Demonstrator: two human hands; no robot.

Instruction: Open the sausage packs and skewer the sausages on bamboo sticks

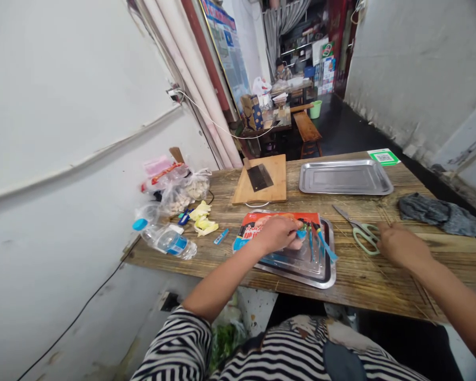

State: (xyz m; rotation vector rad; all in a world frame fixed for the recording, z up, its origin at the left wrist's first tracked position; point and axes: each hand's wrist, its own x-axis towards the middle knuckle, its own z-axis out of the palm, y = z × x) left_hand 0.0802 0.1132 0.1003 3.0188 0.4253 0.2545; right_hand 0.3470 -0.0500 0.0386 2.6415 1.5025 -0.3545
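My left hand (pixel 280 234) is closed on a red and blue printed plastic food package (pixel 249 225), gripping it near its right part. Something pinkish shows just under the fingers; I cannot make out what. The package lies on a metal tray (pixel 328 272), and a narrow blue strip (pixel 328 250) hangs over the tray's right side. To the right, my right hand (pixel 404 246) is low over the table, its fingers smeared by motion. Scissors with pale green handles (pixel 365 239) lie just left of it, blades pointing away. Thin sticks (pixel 424 291) are scattered around and under that hand.
A cleaver (pixel 259 177) rests on a wooden cutting board (pixel 277 190). Beyond are another metal tray (pixel 345 188) and a dark cloth (pixel 440 211). Leftward are a water bottle (pixel 166 241), yellow leaves (pixel 203 218) and plastic bags (pixel 182 193). A person (pixel 283 71) sits far back.
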